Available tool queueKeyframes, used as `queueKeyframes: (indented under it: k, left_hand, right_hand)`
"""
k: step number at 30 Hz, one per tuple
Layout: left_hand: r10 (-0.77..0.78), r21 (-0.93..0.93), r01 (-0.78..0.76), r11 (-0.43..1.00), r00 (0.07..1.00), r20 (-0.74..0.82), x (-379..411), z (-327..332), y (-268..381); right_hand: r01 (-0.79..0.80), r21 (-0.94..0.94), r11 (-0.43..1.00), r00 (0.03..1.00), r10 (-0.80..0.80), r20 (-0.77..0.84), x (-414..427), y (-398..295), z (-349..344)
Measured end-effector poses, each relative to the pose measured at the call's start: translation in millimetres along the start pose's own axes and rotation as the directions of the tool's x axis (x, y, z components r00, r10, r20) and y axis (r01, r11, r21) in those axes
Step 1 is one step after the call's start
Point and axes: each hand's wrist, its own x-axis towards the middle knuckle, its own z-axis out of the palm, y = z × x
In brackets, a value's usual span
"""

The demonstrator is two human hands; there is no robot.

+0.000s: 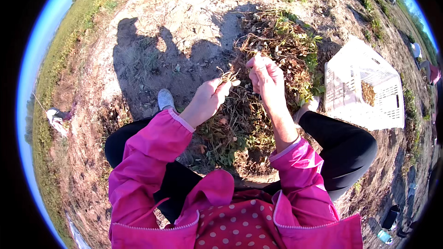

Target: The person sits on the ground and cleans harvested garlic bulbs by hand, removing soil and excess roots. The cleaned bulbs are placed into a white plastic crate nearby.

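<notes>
Pulled peanut plants (294, 52) lie in a heap on the soil between my feet, their roots and pods toward the middle and green leaves to the right. My left hand (207, 100) is closed on a small bunch of peanut roots (227, 75), with a pale peanut pod (236, 83) at the fingertips. Just right of it, my right hand (265, 74) has its thumb and fingers pinched together at the root side of the heap; whether a pod or root is between them cannot be told. The two hands are apart.
A white slatted plastic crate (365, 86) with peanuts (368, 93) inside stands beyond my right shoe (311, 104). My left shoe (166, 99) is on shaded soil. Another person (58, 119) is at the far left, others at the far right. A bottle (385, 237) lies lower right.
</notes>
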Motion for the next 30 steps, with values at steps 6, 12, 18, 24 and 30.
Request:
queueKeyframes:
  k: [6,12,18,24,30]
  left_hand:
    - [0.122,0.110,-0.119,0.987,0.992,-0.024,3,-1,-8]
    - [-0.074,-0.037,0.075,0.996,0.997,0.030,2,-6,-2]
    - [-0.091,-0.038,0.088,0.995,0.994,-0.066,-7,-23,8]
    - [-0.104,-0.211,0.065,0.975,0.978,-0.180,-10,-41,6]
    - [-0.104,-0.189,0.081,0.979,0.988,-0.115,-9,-37,20]
  right_hand:
    - [-0.107,-0.234,0.966,0.992,0.118,0.034,-8,27,22]
    - [-0.219,0.272,0.937,0.975,0.222,0.019,-14,29,24]
    - [0.126,-0.710,0.693,0.873,-0.417,-0.252,8,8,-83]
    - [0.542,0.406,0.736,0.594,0.007,-0.805,31,-116,-226]
    - [-0.386,-0.524,0.759,0.815,0.547,0.191,-24,43,-84]
